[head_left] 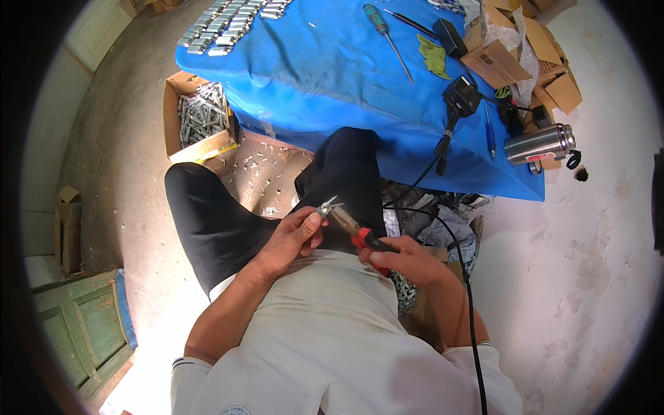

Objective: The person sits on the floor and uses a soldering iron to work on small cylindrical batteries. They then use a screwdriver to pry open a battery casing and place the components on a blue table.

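Observation:
My left hand pinches a small silvery metal part between thumb and fingers, above my lap. A thin pointed bit sticks out of its far end. My right hand is wrapped round pliers with red and black handles. Their metal jaws point up and left, close beside the small part. Whether the jaws touch it, I cannot tell.
Ahead stands a table under a blue cloth, bearing rows of metal parts, a screwdriver, a black adapter and a steel flask. A carton of metal pieces sits left. A black cable passes my right arm.

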The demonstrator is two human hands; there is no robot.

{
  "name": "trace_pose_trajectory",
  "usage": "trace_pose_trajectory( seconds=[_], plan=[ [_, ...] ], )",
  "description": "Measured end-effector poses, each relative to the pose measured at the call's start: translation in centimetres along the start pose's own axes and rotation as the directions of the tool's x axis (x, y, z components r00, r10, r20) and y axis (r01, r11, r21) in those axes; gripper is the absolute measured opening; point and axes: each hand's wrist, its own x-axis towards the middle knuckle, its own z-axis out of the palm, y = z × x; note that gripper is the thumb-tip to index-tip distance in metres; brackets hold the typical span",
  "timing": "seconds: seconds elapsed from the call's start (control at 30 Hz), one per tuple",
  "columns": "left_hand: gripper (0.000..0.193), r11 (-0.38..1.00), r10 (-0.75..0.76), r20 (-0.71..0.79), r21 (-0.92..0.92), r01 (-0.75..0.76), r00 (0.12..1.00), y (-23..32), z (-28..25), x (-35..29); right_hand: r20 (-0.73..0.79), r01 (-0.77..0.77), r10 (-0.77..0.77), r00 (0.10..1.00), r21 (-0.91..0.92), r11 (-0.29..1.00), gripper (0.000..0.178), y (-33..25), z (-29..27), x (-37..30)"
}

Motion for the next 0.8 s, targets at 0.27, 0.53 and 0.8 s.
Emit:
trace_pose_trajectory(
  seconds=[0.27, 0.53, 0.8],
  plan=[
    [0.043, 1.000, -0.003, 0.005, -0.005, 0.003, 1.000, -0.1, -0.1, 0.0, 0.001, 0.036, -0.036, 0.999, 0.008, 0.999, 0.036, -0.1, -0.3, 0.0],
    [0.043, 1.000, -0.007, 0.005, 0.013, 0.007, 1.000, 0.1, 0.0, -0.1, 0.043, -0.098, 0.099, 0.994, -0.025, 0.995, 0.034, -1.1, -0.8, -0.1],
    [0.043, 0.999, -0.015, 0.010, 0.036, 0.015, 1.000, 0.1, 0.1, -0.1, 0.066, -0.077, 0.074, 0.995, 0.048, 0.996, 0.034, -0.8, -1.3, -0.2]
  ],
)
